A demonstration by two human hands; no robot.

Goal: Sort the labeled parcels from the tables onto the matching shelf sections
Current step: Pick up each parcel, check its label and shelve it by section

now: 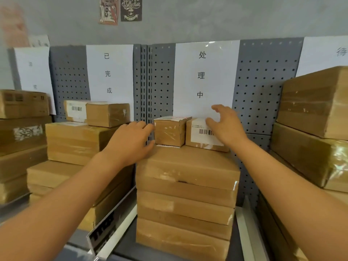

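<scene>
Two small cardboard parcels sit side by side on top of a tall stack of flat brown parcels (186,185) in the middle shelf section, under the paper sign reading 处理中 (203,76). The left small parcel (170,131) is plain and taped. The right small parcel (202,134) shows a white barcode label. My left hand (130,142) is beside the left small parcel, its fingertips at the box's left face. My right hand (226,125) hovers with spread fingers over the right small parcel's right end. Neither hand grips anything.
A sign reading 已完成 (108,73) marks the left section, where stacked parcels (75,142) stand. Large taped boxes (312,117) fill the right section. More boxes (22,129) are at far left. A metal shelf divider (113,228) runs left of the middle stack.
</scene>
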